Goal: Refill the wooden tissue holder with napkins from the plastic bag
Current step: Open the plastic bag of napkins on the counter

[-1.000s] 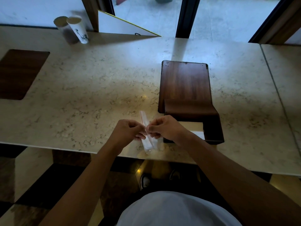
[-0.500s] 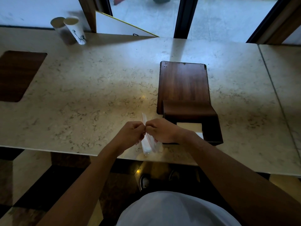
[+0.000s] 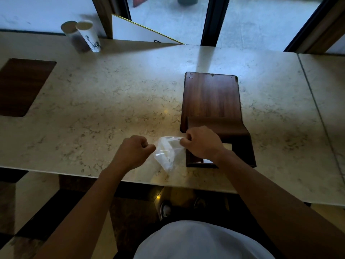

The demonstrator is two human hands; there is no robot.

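A clear plastic bag with white napkins inside hangs just above the marble table's near edge. My left hand pinches its left lip and my right hand pinches its right lip, so the mouth is spread wide between them. Right behind my right hand sits the dark wooden tissue holder, its open box showing a bit of white inside. A flat wooden lid or board lies against the holder's far side.
Two paper cups stand at the far left of the marble table. A dark wooden inlay is set into the left side. A white board leans at the back. A table seam runs at the right.
My hands, which were pinched together at the bag's sealed top, have pulled apart sideways. The bag's mouth has opened and the bag now shows broad instead of edge-on.
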